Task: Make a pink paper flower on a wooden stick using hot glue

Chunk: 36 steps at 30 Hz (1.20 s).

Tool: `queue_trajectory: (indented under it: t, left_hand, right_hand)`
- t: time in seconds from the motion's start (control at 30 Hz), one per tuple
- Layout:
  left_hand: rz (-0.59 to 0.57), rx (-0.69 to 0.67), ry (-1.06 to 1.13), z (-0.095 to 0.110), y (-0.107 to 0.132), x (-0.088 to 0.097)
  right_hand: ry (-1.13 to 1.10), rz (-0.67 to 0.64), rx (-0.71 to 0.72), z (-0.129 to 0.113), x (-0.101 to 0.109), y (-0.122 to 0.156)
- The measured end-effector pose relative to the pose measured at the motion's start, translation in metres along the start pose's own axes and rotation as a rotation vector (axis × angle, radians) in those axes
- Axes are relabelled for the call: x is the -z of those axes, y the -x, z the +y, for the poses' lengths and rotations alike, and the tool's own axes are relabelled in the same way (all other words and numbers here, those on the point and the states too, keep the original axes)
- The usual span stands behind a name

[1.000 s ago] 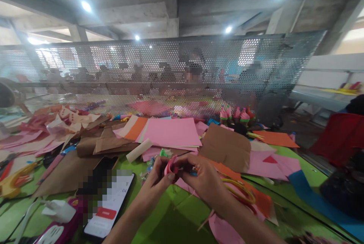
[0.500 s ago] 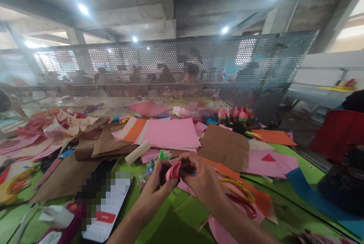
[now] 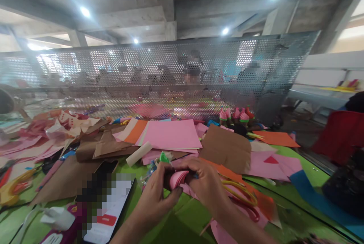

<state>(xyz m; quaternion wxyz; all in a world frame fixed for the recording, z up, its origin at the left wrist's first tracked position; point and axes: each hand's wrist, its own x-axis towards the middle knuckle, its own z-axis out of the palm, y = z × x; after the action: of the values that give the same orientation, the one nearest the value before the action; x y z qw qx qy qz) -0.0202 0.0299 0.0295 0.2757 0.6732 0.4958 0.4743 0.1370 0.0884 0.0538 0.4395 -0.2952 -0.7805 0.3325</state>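
A curled, layered strip of pink paper or foam sits between my two hands, low in the middle of the view. My left hand pinches its left side, the thumb lying along the lower edge. On the other side, the bent fingers of my right hand close on the strip; their tips are partly hidden behind it. Just beyond my left hand stand a green-capped item and crumpled clear plastic. A yellow looped handle lies beside my right wrist, over pink and orange sheets.
Pink sheets, brown sheets and a cream roll cover the green table. A phone, white plug and yellow glue gun lie left. Pink cone-shaped pieces stand before a perforated metal screen.
Both hands have moved slightly down and to the right with the pink strip. The strip has turned, so its layered edge shows more. The camera view has shifted slightly.
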Motion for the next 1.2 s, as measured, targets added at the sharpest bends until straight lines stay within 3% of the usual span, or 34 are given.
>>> queue_trajectory:
  t: [0.4,0.67,0.87,1.2]
  left_hand:
    - [0.048,-0.05,-0.082,-0.003,0.001,0.002]
    - [0.012,-0.024,0.047,0.001,0.001,0.003]
    - [-0.036,0.011,0.208,0.006,0.001,0.002]
    - [-0.021,0.103,0.405,-0.009,-0.001,-0.001]
  right_hand:
    - [0.02,-0.015,-0.023,-0.007,0.001,0.001]
    - [0.034,-0.06,0.002,-0.007,0.005,-0.003]
    - [-0.067,-0.05,-0.08,-0.003,0.001,-0.003]
    - [-0.074,-0.035,-0.096,0.002,0.0,-0.004]
